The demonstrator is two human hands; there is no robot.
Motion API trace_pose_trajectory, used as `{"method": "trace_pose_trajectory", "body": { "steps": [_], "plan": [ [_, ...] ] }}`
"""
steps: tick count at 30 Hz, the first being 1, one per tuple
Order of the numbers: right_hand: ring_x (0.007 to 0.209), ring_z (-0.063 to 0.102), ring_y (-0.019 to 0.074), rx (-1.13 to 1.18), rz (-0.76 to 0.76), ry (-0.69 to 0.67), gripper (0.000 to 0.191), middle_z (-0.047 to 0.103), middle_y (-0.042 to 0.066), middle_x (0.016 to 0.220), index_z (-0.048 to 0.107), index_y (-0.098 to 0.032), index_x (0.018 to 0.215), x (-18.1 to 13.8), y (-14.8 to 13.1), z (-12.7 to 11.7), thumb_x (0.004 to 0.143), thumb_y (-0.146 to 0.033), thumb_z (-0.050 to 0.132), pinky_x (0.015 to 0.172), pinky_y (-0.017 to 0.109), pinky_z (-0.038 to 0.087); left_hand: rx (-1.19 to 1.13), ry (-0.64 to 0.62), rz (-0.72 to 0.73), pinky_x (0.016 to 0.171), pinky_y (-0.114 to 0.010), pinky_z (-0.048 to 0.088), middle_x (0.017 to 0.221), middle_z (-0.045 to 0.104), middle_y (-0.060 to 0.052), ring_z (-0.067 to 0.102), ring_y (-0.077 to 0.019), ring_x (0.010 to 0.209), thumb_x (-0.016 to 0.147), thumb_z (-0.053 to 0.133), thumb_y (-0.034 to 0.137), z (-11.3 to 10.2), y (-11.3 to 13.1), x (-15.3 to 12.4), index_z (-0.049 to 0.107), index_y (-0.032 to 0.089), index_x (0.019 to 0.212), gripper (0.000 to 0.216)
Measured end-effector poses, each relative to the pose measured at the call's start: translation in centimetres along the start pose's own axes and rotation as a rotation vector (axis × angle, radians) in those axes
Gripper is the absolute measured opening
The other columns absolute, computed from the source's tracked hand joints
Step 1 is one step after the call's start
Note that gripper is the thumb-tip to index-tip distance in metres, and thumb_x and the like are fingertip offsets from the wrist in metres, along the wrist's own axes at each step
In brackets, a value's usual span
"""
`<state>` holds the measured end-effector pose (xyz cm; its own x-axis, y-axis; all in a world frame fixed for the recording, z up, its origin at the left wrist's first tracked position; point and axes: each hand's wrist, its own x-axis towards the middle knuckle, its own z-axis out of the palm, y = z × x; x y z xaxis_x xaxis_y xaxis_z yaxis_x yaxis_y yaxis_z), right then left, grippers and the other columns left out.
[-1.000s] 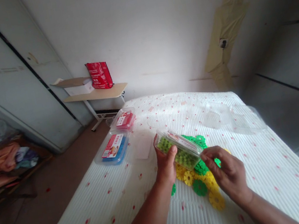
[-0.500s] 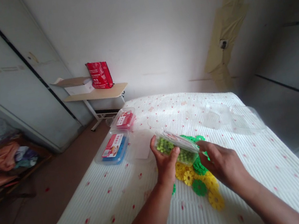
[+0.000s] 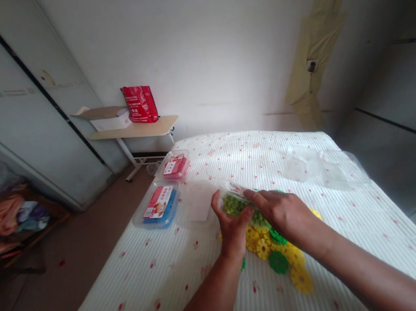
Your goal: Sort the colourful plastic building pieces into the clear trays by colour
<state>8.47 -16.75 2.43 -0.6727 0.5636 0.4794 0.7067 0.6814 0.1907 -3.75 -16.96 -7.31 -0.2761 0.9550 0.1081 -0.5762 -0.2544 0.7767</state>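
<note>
My left hand (image 3: 232, 229) is wrapped around the near left side of a clear plastic box (image 3: 233, 205) full of small light-green pieces. Over the box's top lies its clear lid (image 3: 235, 189), tilted. My right hand (image 3: 286, 212) has its fingers closed on the lid from the right; its fingertips are partly hidden. Beneath and in front of the box spread yellow flower-shaped discs (image 3: 262, 249) and green flower-shaped discs (image 3: 278, 262), some covered by my right hand.
To the left sit a closed box of blue pieces (image 3: 158, 207) and a closed box of red pieces (image 3: 174, 165). Clear empty containers (image 3: 341, 168) lie at the right on the patterned sheet (image 3: 166, 286). A side table (image 3: 154, 126) carries a red bag (image 3: 140, 104) and a carton (image 3: 109, 122).
My right hand has moved left, from the box's right end onto the lid. More of the box is now covered. My left hand keeps its hold, shifted slightly right.
</note>
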Motion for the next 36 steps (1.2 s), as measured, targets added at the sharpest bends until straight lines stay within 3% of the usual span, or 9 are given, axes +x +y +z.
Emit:
{"method": "trace_pose_trajectory", "body": {
  "steps": [3, 7, 11, 15, 20, 25, 36],
  "plan": [
    [0.057, 0.057, 0.0124, -0.029, 0.024, -0.037, 0.036, 0.064, 0.002, 0.07, 0.052, -0.015, 0.113, 0.6, -0.2, 0.4, 0.078, -0.004, 0.048, 0.046, 0.023, 0.033, -0.013, 0.011, -0.007, 0.092, -0.037, 0.046, 0.115, 0.06, -0.002, 0.059, -0.0195, 0.105, 0.063, 0.077, 0.023, 0.1, -0.1, 0.0, 0.025, 0.034, 0.126, 0.083],
    [0.052, 0.054, 0.0125, -0.103, 0.109, -0.137, 0.013, 0.061, 0.0, 0.064, 0.058, -0.017, 0.089, 1.6, -0.4, 0.4, 0.081, -0.008, 0.053, 0.042, 0.026, 0.026, -0.03, -0.014, 0.012, 0.092, -0.036, 0.045, 0.116, 0.059, -0.002, 0.059, -0.0182, 0.105, 0.066, 0.075, 0.024, 0.0, -0.2, 0.1, 0.027, 0.033, 0.124, 0.076],
    [0.057, 0.053, 0.0136, -0.094, -0.038, -0.119, 0.008, 0.06, 0.001, 0.066, 0.057, -0.016, 0.084, 1.8, -0.3, 0.4, 0.084, -0.01, 0.053, 0.047, 0.027, 0.029, 0.011, 0.02, 0.024, 0.092, -0.036, 0.044, 0.112, 0.059, -0.004, 0.059, -0.0182, 0.102, 0.069, 0.072, 0.029, -0.8, 0.0, 0.7, 0.036, 0.027, 0.119, 0.061],
    [0.058, 0.05, 0.0138, -0.067, -0.187, -0.046, 0.012, 0.058, 0.002, 0.067, 0.057, -0.014, 0.085, 1.0, 0.3, 0.1, 0.089, -0.011, 0.046, 0.05, 0.028, 0.032, 0.124, -0.002, 0.06, 0.095, -0.037, 0.042, 0.114, 0.058, -0.005, 0.057, -0.0207, 0.104, 0.066, 0.074, 0.029, -1.4, 1.1, 1.2, 0.044, 0.023, 0.116, 0.059],
    [0.06, 0.049, 0.0159, -0.121, -0.317, 0.038, 0.015, 0.057, 0.003, 0.067, 0.059, -0.012, 0.088, -0.1, 1.0, -0.2, 0.089, -0.01, 0.044, 0.051, 0.031, 0.034, 0.217, -0.097, 0.029, 0.104, -0.04, 0.035, 0.129, 0.051, -0.007, 0.048, -0.0268, 0.12, 0.06, 0.075, 0.019, -1.4, 2.8, 1.0, 0.04, 0.026, 0.13, 0.078],
    [0.06, 0.049, 0.0156, -0.143, -0.352, 0.072, 0.017, 0.058, 0.004, 0.069, 0.06, -0.011, 0.09, -0.4, 0.8, -0.2, 0.09, -0.011, 0.044, 0.051, 0.031, 0.036, 0.326, -0.163, 0.01, 0.11, -0.04, 0.025, 0.138, 0.045, -0.007, 0.037, -0.0294, 0.13, 0.06, 0.074, 0.014, -2.2, 3.4, 1.1, 0.042, 0.024, 0.134, 0.081],
    [0.061, 0.049, 0.0148, -0.082, -0.377, 0.07, 0.019, 0.058, 0.004, 0.071, 0.061, -0.013, 0.084, -0.3, 0.0, 0.4, 0.091, -0.013, 0.043, 0.052, 0.03, 0.038, 0.223, -0.236, -0.11, 0.102, -0.042, 0.037, 0.119, 0.059, -0.009, 0.054, -0.0291, 0.112, 0.062, 0.068, 0.012, -2.2, 3.6, 1.3, 0.035, 0.02, 0.138, 0.083]
  ]
}}
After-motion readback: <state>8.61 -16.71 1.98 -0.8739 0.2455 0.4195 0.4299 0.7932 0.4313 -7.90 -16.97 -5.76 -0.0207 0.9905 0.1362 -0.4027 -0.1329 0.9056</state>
